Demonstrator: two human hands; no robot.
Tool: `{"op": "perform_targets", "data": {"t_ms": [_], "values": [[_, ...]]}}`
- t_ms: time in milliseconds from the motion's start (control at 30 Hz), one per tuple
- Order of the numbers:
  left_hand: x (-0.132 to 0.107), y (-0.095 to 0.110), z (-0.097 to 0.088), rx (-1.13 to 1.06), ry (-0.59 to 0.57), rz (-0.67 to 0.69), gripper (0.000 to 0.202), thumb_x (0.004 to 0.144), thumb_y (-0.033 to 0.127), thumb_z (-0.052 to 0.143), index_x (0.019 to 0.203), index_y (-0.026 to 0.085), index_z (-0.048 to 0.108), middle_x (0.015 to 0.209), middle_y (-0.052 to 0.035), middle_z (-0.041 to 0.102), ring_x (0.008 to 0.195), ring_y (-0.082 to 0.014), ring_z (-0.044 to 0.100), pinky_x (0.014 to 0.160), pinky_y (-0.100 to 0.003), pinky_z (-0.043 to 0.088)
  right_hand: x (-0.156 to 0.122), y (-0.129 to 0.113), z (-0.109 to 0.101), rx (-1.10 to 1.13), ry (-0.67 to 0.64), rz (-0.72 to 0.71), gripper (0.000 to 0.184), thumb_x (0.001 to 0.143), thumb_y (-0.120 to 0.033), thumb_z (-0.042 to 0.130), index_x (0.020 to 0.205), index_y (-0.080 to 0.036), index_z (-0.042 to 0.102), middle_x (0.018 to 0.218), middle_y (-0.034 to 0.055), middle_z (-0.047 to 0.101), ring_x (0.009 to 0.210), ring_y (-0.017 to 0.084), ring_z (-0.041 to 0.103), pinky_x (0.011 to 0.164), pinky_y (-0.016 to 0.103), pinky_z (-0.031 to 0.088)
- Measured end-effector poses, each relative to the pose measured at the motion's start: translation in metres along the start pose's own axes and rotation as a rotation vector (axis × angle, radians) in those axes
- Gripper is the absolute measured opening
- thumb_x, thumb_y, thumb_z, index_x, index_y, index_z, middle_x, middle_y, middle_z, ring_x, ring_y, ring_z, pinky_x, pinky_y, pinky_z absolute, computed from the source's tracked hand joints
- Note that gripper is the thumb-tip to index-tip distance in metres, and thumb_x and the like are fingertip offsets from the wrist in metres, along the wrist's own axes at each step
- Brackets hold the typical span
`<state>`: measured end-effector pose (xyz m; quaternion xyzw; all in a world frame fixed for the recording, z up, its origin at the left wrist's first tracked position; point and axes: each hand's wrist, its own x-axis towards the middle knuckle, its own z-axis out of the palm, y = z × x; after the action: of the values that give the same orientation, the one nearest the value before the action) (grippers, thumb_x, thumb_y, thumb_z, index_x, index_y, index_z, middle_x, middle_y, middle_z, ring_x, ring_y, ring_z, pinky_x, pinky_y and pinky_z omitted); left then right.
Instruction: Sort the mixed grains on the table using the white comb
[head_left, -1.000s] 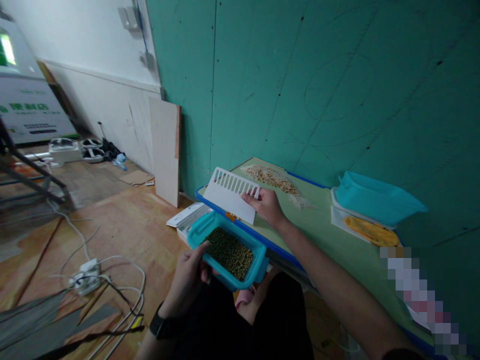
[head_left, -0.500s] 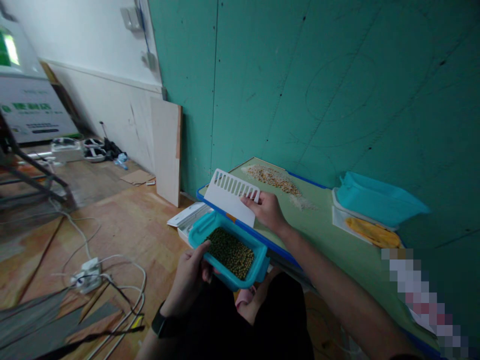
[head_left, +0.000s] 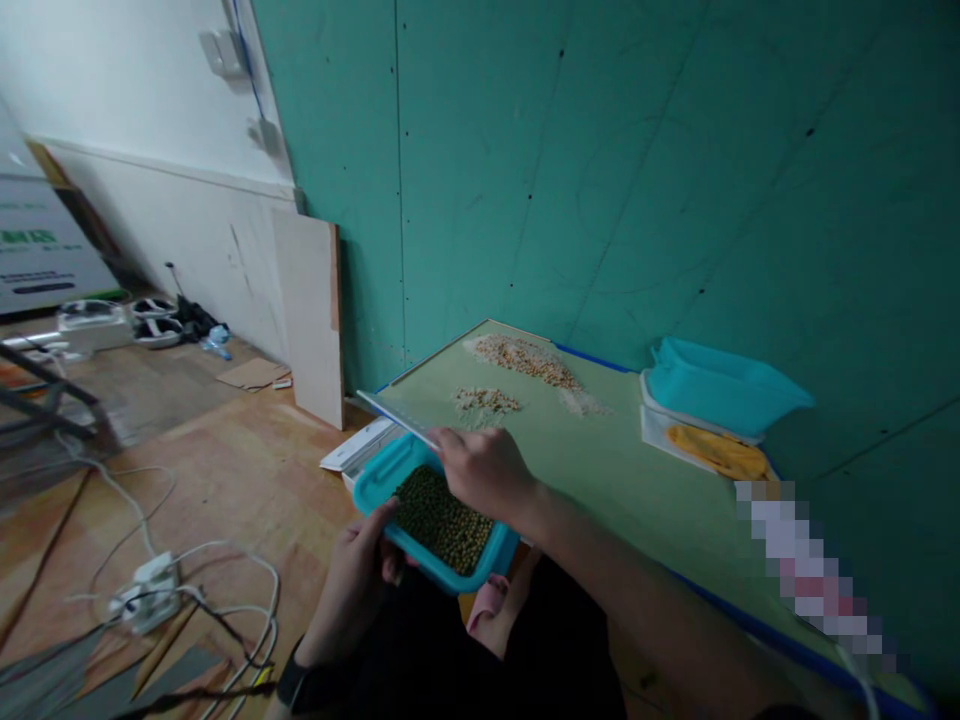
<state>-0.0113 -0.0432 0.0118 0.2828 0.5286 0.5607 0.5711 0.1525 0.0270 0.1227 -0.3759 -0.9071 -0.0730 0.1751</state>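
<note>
My left hand (head_left: 367, 555) grips the near left rim of a turquoise plastic container (head_left: 369, 490), thumb over the edge. Inside it lie small round beans (head_left: 442, 515), dark green on the left and yellowish on the right. My right hand (head_left: 487, 475) is closed on a white slotted scraper (head_left: 394, 412), now seen nearly edge-on above the container's far rim. Beyond it, on the pale green tabletop (head_left: 585, 470), a small pile of grains (head_left: 486, 402) lies close by. Farther back stretches a longer pile of yellowish grains (head_left: 529, 360).
A second turquoise container (head_left: 720, 385) and a yellow cloth-like thing (head_left: 716, 450) sit at the table's right, by the green wall (head_left: 600, 180). A white box (head_left: 364, 445) is below the table's left edge. Cables and a power strip (head_left: 146, 595) lie on the floor.
My right hand has turned the scraper from face-on to nearly edge-on and moved left, over the container. The small grain pile has come into sight. The view has shifted slightly right.
</note>
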Motion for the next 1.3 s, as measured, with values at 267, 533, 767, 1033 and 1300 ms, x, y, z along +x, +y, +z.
{"op": "perform_targets", "data": {"t_ms": [267,533,767,1033,1300], "values": [[0.004,-0.013,-0.008,0.003,-0.028,0.030,0.064,0.081,0.059,0.068,0.029,0.025,0.052,0.031,-0.0039,0.053,0.034,-0.0130,0.051,0.042,-0.025,0.036,0.004,-0.009,0.007,-0.157,-0.056,0.045,0.034,0.099,-0.012,0.037,0.116,-0.009,0.066,0.089,0.0161,0.076,0.069,0.025,0.072,0.055,0.033,0.043],[0.004,-0.016,-0.009,-0.018,-0.025,-0.002,0.065,0.078,0.064,0.069,0.030,0.023,0.052,0.033,-0.0053,0.056,0.031,-0.0106,0.046,0.041,-0.023,0.034,-0.017,0.006,-0.002,-0.196,-0.109,0.151,0.032,0.099,-0.012,0.038,0.113,-0.013,0.068,0.095,0.0155,0.077,0.075,0.025,0.075,0.058,0.031,0.047],[0.005,-0.020,-0.012,-0.011,-0.039,0.001,0.067,0.079,0.066,0.067,0.030,0.024,0.050,0.034,-0.0056,0.057,0.032,-0.0101,0.045,0.041,-0.024,0.035,-0.041,0.036,-0.016,-0.185,-0.157,0.237,0.037,0.096,-0.013,0.047,0.126,-0.018,0.068,0.101,0.0117,0.080,0.083,0.023,0.077,0.067,0.027,0.049],[0.005,-0.020,-0.012,-0.003,-0.020,0.013,0.064,0.078,0.065,0.068,0.031,0.025,0.049,0.031,-0.0019,0.050,0.031,-0.0100,0.043,0.039,-0.024,0.035,-0.066,0.084,-0.016,-0.066,-0.037,0.326,0.032,0.101,-0.028,0.052,0.125,-0.026,0.074,0.096,0.0079,0.082,0.081,0.021,0.078,0.071,0.026,0.050],[-0.002,-0.011,-0.006,-0.022,-0.038,-0.001,0.061,0.080,0.058,0.070,0.033,0.023,0.053,0.035,-0.0047,0.058,0.032,-0.0095,0.044,0.040,-0.023,0.037,-0.070,0.122,-0.022,0.100,0.128,0.435,0.024,0.096,-0.033,0.060,0.104,-0.022,0.080,0.088,0.0092,0.081,0.078,0.023,0.075,0.069,0.028,0.051]]}}
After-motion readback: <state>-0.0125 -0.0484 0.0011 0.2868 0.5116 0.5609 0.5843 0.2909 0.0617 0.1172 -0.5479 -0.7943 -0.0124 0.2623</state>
